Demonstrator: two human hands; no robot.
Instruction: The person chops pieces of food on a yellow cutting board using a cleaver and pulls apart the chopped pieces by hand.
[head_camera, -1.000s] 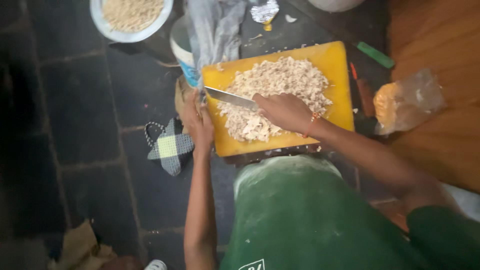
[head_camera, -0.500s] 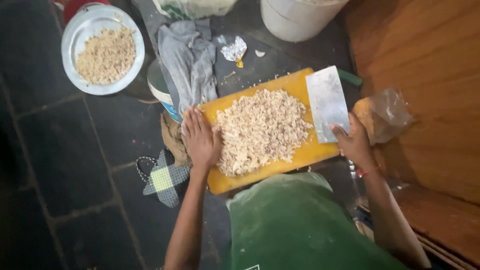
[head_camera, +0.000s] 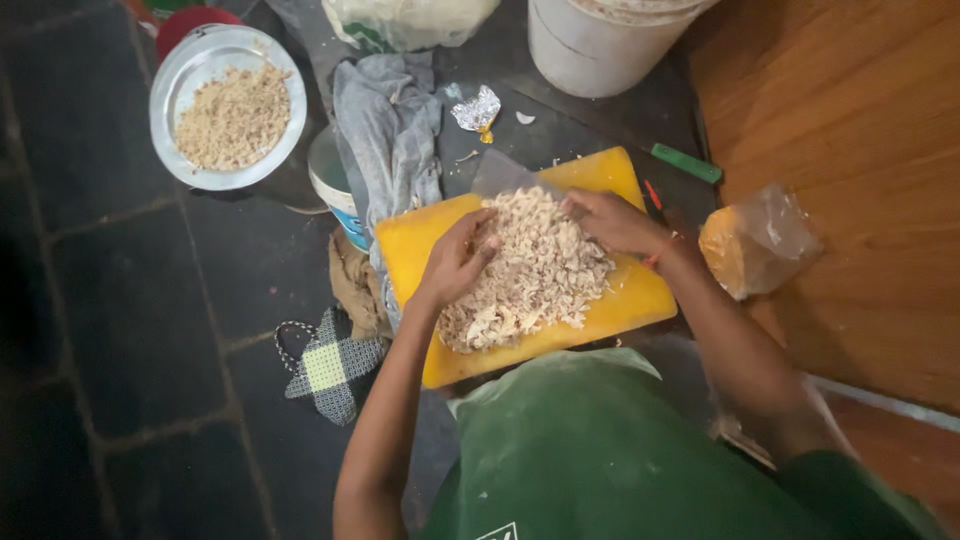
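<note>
A yellow cutting board (head_camera: 415, 250) lies on the dark tiled floor with a heap of pale chopped shreds (head_camera: 535, 275) on it. My left hand (head_camera: 455, 262) rests on the heap's left side, fingers spread and touching the shreds. My right hand (head_camera: 612, 220) is at the heap's far right, curled around the handle of a cleaver. The grey cleaver blade (head_camera: 505, 175) lies flat at the board's far edge, against the shreds. My green apron fills the bottom of the view.
A metal plate (head_camera: 170, 75) of brown crumbs sits far left, with a grey cloth (head_camera: 385, 125) and a small white tub (head_camera: 328, 185) beside the board. A white bucket (head_camera: 600, 45) stands behind. On the wooden surface right lies a plastic bag (head_camera: 755, 240). A checkered pad (head_camera: 330, 368) lies near left.
The cleaver went from lying across the heap, out to the board's right side, and now to the far edge behind the heap. My left hand moved from the board's left edge onto the shreds.
</note>
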